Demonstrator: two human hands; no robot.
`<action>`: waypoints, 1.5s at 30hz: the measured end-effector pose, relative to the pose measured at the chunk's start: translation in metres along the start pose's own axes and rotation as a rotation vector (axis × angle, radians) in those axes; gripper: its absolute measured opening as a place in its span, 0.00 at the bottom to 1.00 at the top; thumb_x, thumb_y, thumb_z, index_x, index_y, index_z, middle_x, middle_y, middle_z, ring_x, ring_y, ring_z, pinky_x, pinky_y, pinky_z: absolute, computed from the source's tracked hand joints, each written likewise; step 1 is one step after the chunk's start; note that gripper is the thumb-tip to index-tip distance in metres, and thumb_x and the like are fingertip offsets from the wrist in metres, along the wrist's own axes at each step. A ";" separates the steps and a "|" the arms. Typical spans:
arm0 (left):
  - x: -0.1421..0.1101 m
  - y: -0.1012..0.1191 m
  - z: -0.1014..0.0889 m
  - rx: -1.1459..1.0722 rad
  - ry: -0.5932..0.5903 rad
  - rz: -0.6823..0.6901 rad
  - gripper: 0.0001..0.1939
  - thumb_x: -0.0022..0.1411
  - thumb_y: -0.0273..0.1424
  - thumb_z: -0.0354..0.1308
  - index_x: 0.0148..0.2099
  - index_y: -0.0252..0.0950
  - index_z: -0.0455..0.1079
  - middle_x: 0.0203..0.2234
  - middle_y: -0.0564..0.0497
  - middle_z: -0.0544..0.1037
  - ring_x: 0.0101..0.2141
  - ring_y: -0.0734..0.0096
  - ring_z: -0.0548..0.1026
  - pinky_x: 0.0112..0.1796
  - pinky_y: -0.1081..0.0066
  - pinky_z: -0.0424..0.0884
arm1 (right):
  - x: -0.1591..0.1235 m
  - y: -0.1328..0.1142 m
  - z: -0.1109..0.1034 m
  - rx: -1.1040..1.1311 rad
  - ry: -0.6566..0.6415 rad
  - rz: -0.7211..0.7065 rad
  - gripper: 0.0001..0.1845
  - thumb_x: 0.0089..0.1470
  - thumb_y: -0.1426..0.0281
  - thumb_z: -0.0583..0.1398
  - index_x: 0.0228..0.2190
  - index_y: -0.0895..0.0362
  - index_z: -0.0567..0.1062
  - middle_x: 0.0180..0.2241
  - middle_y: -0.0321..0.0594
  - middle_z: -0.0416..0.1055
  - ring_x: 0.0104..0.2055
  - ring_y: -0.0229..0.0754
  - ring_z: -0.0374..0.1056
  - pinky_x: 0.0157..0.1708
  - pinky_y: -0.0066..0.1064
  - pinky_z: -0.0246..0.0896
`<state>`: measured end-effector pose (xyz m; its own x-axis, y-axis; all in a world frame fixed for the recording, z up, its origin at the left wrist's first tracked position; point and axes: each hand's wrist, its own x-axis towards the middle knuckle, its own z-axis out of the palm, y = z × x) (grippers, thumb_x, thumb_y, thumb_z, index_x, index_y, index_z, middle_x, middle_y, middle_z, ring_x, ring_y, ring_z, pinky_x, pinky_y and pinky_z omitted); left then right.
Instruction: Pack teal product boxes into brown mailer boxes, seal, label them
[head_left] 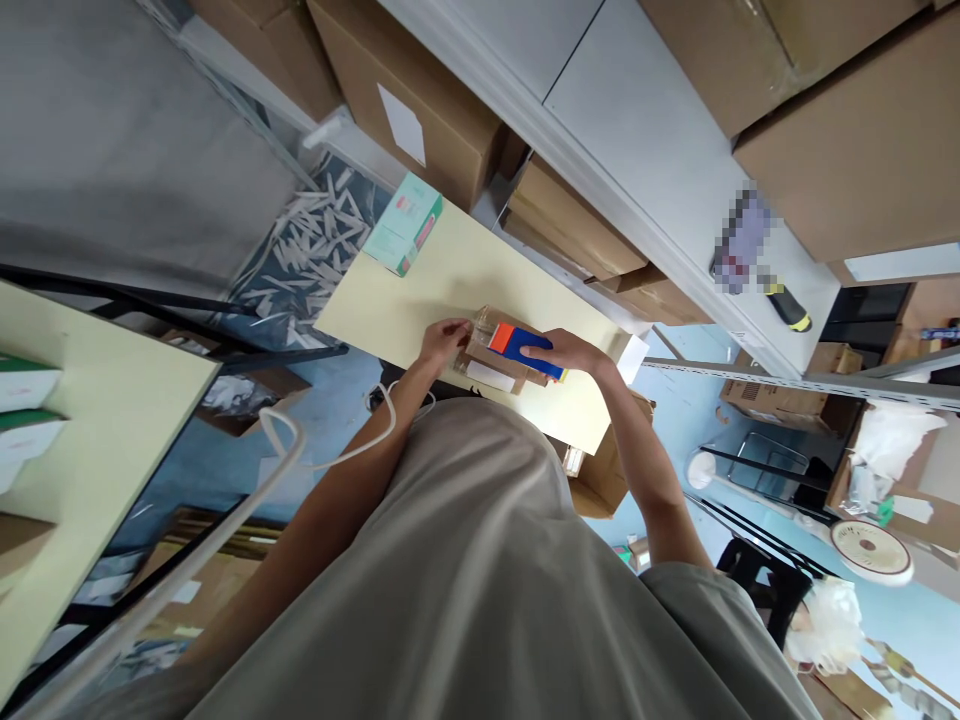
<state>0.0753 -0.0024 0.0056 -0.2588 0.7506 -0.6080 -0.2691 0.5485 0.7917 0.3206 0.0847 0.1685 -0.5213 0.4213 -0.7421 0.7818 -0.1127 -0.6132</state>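
Note:
A small brown cardboard box [517, 383] with a white label lies on the cream worktop [450, 255], close to my body. My right hand [559, 350] grips a blue item with an orange end [517, 343] from its right side, over the box; its exact kind is unclear. Clear, shiny plastic or tape [482, 325] shows at the left end of the box. Beside that end, my left hand [445, 340] has its fingers drawn together in a pinch. Whatever is between those fingertips is too small to make out.
A green-and-white carton [405, 222] stands at the worktop's far left corner. Beyond it lies a heap of white strips [319, 240]. Large cardboard boxes [405, 90] fill the shelving behind. A white cable [382, 432] crosses my left forearm. An open carton [604, 475] sits below, on the right.

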 end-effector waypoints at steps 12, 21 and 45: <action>-0.021 0.002 0.002 0.411 0.007 0.380 0.14 0.64 0.43 0.69 0.43 0.37 0.82 0.38 0.48 0.87 0.35 0.66 0.81 0.42 0.68 0.76 | -0.004 -0.002 -0.001 -0.166 0.003 0.069 0.40 0.54 0.29 0.65 0.29 0.56 0.74 0.25 0.38 0.76 0.27 0.40 0.69 0.28 0.30 0.58; -0.032 -0.004 0.026 0.507 -0.060 0.425 0.09 0.65 0.34 0.68 0.46 0.38 0.84 0.44 0.46 0.88 0.37 0.63 0.84 0.47 0.65 0.78 | -0.039 0.023 -0.004 -0.089 -0.044 0.121 0.41 0.50 0.29 0.67 0.29 0.57 0.76 0.26 0.41 0.78 0.28 0.41 0.72 0.29 0.31 0.62; -0.030 -0.005 0.036 0.661 -0.048 0.511 0.12 0.64 0.34 0.64 0.47 0.35 0.82 0.44 0.43 0.86 0.36 0.62 0.84 0.46 0.64 0.80 | -0.092 0.112 0.012 -0.431 0.129 0.609 0.43 0.60 0.37 0.67 0.53 0.64 0.82 0.46 0.60 0.84 0.46 0.59 0.82 0.42 0.39 0.73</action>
<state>0.1183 -0.0146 0.0220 -0.1572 0.9723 -0.1729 0.4739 0.2279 0.8506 0.4521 0.0227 0.1653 0.0688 0.5026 -0.8618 0.9972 -0.0085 0.0746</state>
